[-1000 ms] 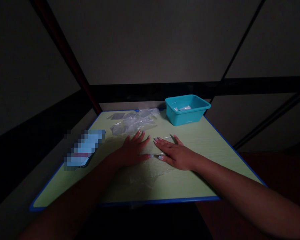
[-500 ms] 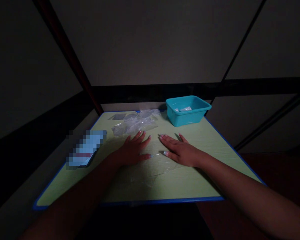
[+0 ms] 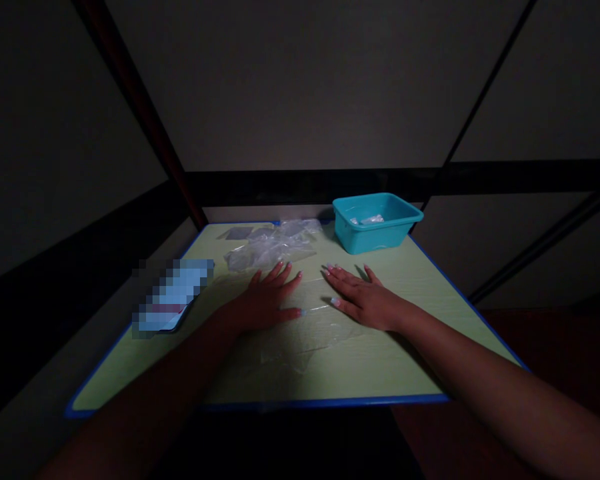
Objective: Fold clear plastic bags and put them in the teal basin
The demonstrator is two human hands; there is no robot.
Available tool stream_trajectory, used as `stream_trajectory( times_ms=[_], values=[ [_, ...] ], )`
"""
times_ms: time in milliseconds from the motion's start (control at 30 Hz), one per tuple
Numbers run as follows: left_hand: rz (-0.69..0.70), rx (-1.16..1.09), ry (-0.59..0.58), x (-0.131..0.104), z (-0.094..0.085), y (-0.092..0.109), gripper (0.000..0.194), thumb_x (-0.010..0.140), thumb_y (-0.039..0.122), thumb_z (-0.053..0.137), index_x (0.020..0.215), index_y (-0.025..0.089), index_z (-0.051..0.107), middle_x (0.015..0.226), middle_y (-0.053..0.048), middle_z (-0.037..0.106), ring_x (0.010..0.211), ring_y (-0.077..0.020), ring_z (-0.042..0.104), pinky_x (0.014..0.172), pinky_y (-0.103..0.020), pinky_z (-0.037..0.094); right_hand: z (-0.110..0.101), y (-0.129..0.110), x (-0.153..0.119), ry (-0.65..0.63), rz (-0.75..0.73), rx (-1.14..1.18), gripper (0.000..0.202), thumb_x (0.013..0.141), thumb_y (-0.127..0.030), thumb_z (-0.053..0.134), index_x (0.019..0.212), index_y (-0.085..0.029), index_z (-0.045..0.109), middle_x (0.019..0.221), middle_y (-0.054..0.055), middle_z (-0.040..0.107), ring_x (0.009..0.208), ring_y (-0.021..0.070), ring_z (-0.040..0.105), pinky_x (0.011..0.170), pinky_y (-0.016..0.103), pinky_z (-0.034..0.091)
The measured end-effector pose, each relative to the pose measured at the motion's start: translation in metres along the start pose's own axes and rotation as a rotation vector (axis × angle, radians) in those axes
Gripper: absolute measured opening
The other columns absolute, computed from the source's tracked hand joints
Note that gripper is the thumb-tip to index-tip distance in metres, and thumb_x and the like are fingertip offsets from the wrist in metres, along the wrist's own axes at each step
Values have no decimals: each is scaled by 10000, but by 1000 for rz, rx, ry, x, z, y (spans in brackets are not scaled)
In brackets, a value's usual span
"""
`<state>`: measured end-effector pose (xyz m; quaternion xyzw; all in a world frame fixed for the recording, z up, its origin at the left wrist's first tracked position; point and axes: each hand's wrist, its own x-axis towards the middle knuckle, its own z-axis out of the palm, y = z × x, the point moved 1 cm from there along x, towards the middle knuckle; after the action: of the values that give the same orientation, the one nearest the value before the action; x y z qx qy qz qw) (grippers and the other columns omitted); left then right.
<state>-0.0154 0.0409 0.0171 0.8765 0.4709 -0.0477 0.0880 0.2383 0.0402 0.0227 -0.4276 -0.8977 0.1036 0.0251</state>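
A clear plastic bag (image 3: pixel 300 337) lies spread flat on the table in front of me, its edges hard to make out. My left hand (image 3: pixel 267 303) rests palm down on its left side with the fingers spread. On its right side my right hand (image 3: pixel 367 300) lies palm down too, thumb apart from the fingers. Just beyond my left fingertips is a heap of crumpled clear plastic bags (image 3: pixel 273 247).
The pale green table (image 3: pixel 370 380) has a blue edge. A turquoise basket (image 3: pixel 375 237) with small clear plastic packets inside stands at the back right. A phone (image 3: pixel 175 297), its screen blurred, lies at the left. Walls close in behind and left.
My right hand has slid slightly to the right over the plastic, widening the gap between the hands. My left hand has stayed in place.
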Motion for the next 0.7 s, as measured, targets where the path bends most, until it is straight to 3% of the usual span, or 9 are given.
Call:
stream_trajectory(
  times_ms=[200,433,567,700],
  values=[
    [-13,3,-3,0,-3,-1,853,855,703,382,1516,239,107,1565,-159,22,1435,-380,-11,1063,-676,112,0,3,0,-15,35,-1,616,969,-517,246,1513,-247,139,1545,89,192,1416,280,197,1083,660,100],
    [-84,-19,21,-3,-7,-12,824,881,652,379,1516,195,118,1565,-167,6,1436,-366,-52,1065,-678,89,0,2,-1,-30,56,0,628,971,-498,282,1516,-241,105,1558,94,128,1431,264,146,1079,662,58],
    [-150,-45,95,-3,-10,-19,776,900,628,351,1505,170,189,1571,-162,32,1441,-358,-36,1071,-672,89,-9,-10,-8,3,-94,81,621,961,-471,357,1506,-233,180,1564,101,101,1438,269,106,1074,662,60],
    [-178,-68,126,-2,-12,-20,752,906,622,339,1496,167,232,1572,-161,65,1444,-352,-21,1079,-658,121,-22,-31,-21,-13,-360,244,554,929,-446,472,1443,-264,369,1543,94,239,1425,247,186,1113,578,99]
  ],
)
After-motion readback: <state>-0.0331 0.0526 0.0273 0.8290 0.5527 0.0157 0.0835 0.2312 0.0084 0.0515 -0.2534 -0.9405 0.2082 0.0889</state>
